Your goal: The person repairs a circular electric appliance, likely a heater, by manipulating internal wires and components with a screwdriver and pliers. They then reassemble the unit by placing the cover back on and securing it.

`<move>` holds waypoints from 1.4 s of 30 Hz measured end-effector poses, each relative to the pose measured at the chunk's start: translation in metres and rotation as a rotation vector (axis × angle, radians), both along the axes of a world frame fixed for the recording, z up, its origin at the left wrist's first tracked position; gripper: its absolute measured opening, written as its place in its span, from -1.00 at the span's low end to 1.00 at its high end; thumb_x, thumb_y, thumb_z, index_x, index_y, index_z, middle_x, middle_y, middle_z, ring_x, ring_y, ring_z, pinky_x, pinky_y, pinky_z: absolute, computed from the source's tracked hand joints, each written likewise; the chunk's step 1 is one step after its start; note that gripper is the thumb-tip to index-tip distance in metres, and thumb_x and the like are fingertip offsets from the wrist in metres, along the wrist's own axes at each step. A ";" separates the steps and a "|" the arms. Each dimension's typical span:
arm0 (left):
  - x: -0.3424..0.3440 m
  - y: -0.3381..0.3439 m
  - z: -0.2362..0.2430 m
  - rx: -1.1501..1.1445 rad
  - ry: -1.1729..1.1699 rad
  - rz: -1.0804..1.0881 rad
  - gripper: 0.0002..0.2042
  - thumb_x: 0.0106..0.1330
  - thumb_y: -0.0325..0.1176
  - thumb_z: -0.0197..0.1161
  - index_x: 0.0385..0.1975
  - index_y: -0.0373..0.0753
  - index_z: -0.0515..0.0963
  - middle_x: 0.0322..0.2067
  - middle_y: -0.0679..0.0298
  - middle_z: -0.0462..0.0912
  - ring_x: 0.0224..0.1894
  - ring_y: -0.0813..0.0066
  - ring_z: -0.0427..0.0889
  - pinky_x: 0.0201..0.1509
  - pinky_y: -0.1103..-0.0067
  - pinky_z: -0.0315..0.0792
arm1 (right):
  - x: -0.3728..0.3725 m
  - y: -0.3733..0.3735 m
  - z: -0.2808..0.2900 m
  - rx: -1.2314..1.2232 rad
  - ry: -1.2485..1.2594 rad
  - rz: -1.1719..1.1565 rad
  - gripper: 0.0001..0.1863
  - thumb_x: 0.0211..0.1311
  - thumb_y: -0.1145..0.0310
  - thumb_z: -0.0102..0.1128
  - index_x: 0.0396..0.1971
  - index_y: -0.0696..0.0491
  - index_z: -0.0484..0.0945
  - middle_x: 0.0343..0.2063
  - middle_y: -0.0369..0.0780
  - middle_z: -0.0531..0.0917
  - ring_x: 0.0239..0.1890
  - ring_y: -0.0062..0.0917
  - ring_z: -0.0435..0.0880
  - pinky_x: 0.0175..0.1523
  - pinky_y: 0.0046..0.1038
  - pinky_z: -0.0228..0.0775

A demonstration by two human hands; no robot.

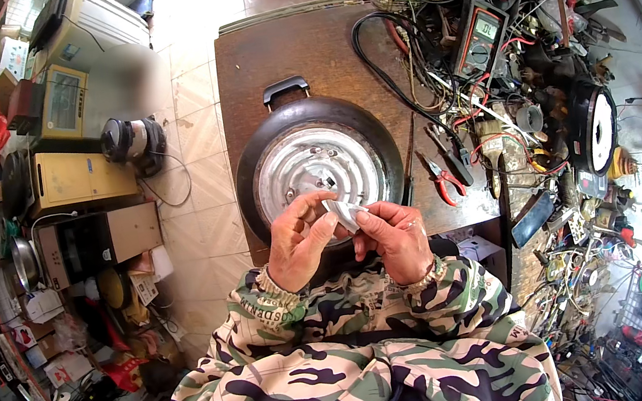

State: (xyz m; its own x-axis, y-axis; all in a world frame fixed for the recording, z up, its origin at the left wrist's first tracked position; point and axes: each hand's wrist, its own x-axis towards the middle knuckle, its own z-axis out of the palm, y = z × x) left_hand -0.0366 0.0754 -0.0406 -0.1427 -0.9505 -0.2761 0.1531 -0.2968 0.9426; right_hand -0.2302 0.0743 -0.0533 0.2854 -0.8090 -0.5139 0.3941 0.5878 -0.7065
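My left hand (pixel 301 244) and my right hand (pixel 393 241) are closed on a small, pale silvery piece (pixel 343 212), pinched between thumbs and fingers. It is too small to make out clearly. The piece is held over a round black pan-like appliance (pixel 253 178) with a black handle (pixel 284 84) at its back. Inside the appliance shows a silver metal plate (pixel 293 159) with raised rings and small fittings; my hands hide its front part. The appliance lies on a wooden table (pixel 264 50).
Red-handled pliers (pixel 442 180), other tools and a brush (pixel 491 144) lie right of the appliance. Cables, a multimeter (pixel 480 41) and heaped parts crowd the right side. On the left, across tiled floor (pixel 192 154), stand yellow appliances (pixel 82 175), a dark cylindrical device (pixel 135 142) and cluttered shelves.
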 end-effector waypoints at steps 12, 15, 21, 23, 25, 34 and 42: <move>-0.015 0.028 0.001 0.026 -0.068 0.141 -0.74 0.59 -0.44 0.21 0.13 -0.48 0.57 -0.15 0.17 0.75 -0.16 0.54 0.75 -0.03 0.59 0.69 | -0.017 0.006 -0.004 -0.108 0.221 0.172 -0.82 0.47 0.40 0.35 -0.13 0.24 0.69 -0.41 -0.29 0.74 -0.39 -0.70 0.66 -0.24 -0.60 0.53; -0.014 0.040 -0.007 0.107 -0.071 0.172 -0.77 0.57 -0.48 0.22 0.09 -0.48 0.58 -0.16 0.13 0.75 -0.18 0.45 0.79 -0.07 0.54 0.73 | -0.023 0.009 0.001 -0.149 0.257 0.228 -0.81 0.47 0.40 0.36 -0.12 0.23 0.69 -0.40 -0.33 0.73 -0.35 -0.74 0.63 -0.20 -0.63 0.50; -0.020 0.042 -0.008 0.048 -0.135 0.204 -0.81 0.59 -0.47 0.18 0.02 -0.47 0.61 -0.23 0.15 0.77 -0.25 0.45 0.82 -0.12 0.57 0.72 | -0.028 0.007 -0.003 -0.135 0.236 0.270 -0.77 0.50 0.35 0.34 -0.10 0.24 0.67 -0.40 -0.32 0.72 -0.35 -0.72 0.65 -0.20 -0.62 0.50; -0.021 0.042 -0.009 0.033 -0.123 0.209 -0.81 0.60 -0.47 0.18 0.01 -0.47 0.62 -0.24 0.15 0.77 -0.26 0.45 0.82 -0.13 0.58 0.72 | -0.029 0.005 -0.003 -0.123 0.217 0.282 -0.77 0.50 0.35 0.33 -0.10 0.23 0.67 -0.41 -0.32 0.72 -0.35 -0.71 0.65 -0.20 -0.61 0.51; -0.022 0.042 -0.009 0.019 -0.096 0.213 -0.81 0.60 -0.47 0.18 0.01 -0.47 0.62 -0.25 0.15 0.77 -0.26 0.45 0.82 -0.14 0.58 0.72 | -0.032 0.001 -0.003 -0.118 0.201 0.299 -0.78 0.51 0.35 0.32 -0.10 0.23 0.67 -0.41 -0.31 0.72 -0.36 -0.71 0.65 -0.20 -0.60 0.51; -0.024 0.042 -0.015 0.060 -0.093 0.359 -0.68 0.59 -0.41 0.19 0.23 -0.44 0.46 -0.10 0.07 0.74 -0.23 0.41 0.76 -0.07 0.49 0.67 | -0.063 -0.030 -0.012 -0.068 0.217 0.107 -0.78 0.52 0.34 0.30 -0.14 0.23 0.65 -0.41 -0.26 0.74 -0.38 -0.64 0.69 -0.21 -0.55 0.56; 0.014 0.050 -0.030 0.049 -0.307 0.645 -0.78 0.59 -0.42 0.20 0.09 -0.38 0.59 -0.18 0.21 0.72 -0.21 0.55 0.64 -0.06 0.57 0.56 | -0.152 -0.134 -0.130 -0.035 0.486 -0.237 -0.77 0.51 0.31 0.28 -0.19 0.22 0.64 -0.43 -0.21 0.73 -0.55 -0.58 0.69 -0.43 -0.50 0.62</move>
State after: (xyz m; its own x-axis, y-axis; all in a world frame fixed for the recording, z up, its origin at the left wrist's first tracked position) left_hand -0.0227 0.1254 -0.0710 0.5344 -0.8048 -0.2581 0.0421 -0.2797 0.9592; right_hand -0.3825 -0.0595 -0.1831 -0.1707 -0.8412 -0.5131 0.1356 0.4957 -0.8578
